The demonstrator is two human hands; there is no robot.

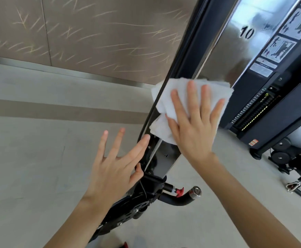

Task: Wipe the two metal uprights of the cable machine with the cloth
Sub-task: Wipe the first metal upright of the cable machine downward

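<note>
1. Mid-wipe at the cable machine: a person's right hand presses a folded white cloth flat against the brushed-metal upright. The cloth sits low on the column, just above the black pulley carriage.
2. The right hand's fingers are straight and spread, bearing on the cloth rather than curling round it. Part of the cloth laps over the upright's black left edge.
3. The left hand is empty, with its fingers splayed. The fingertips touch that same black edge just below the cloth, apparently to steady the person.
4. Progress, as a judgement: work on this upright is under way. The cloth is close to the foot, so the lowest stretch may be all that is left here, though the metal gives no clear sign of which part is done.
5. The second upright is not in view, so whether it has been wiped cannot be told.
6. The count:
   - one cloth
   - two hands
   - one upright, stamped "10"
   - one dark weight-stack tower to the right, carrying one exercise placard
   - one chrome-capped adjustment handle at the carriage
   - one loose cable handle lying on the floor towards its right edge
</note>
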